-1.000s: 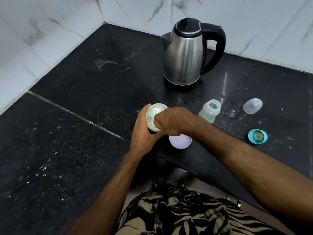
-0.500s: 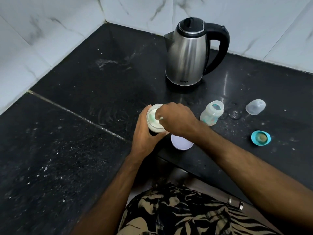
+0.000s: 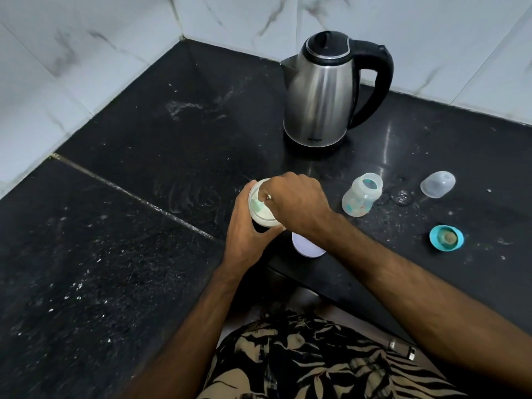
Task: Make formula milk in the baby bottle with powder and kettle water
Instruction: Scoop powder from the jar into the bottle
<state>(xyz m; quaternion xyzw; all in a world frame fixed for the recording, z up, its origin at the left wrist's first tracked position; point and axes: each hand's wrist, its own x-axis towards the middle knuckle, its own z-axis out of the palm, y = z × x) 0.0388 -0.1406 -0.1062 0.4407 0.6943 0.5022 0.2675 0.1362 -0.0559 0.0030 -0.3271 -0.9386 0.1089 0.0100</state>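
My left hand (image 3: 244, 226) grips a small white powder container (image 3: 260, 211), open at the top, near the counter's front edge. My right hand (image 3: 296, 203) reaches into its mouth, fingers pinched on a pale green scoop (image 3: 256, 204) that is mostly hidden. The open baby bottle (image 3: 361, 198), clear with coloured dots, stands to the right. A steel kettle (image 3: 322, 90) with black lid and handle stands behind, lid closed. A teal nipple ring (image 3: 446, 237) and a clear bottle cap (image 3: 437, 184) lie at the right.
A round white lid (image 3: 306, 247) lies under my right wrist at the counter edge. The black stone counter (image 3: 129, 240) is wet and speckled, with marble wall tiles behind. Water drops (image 3: 401, 197) sit beside the bottle.
My right hand has pushed its fingers deeper into the powder container. The left hand keeps hold of it. The view has shifted slightly left and down.
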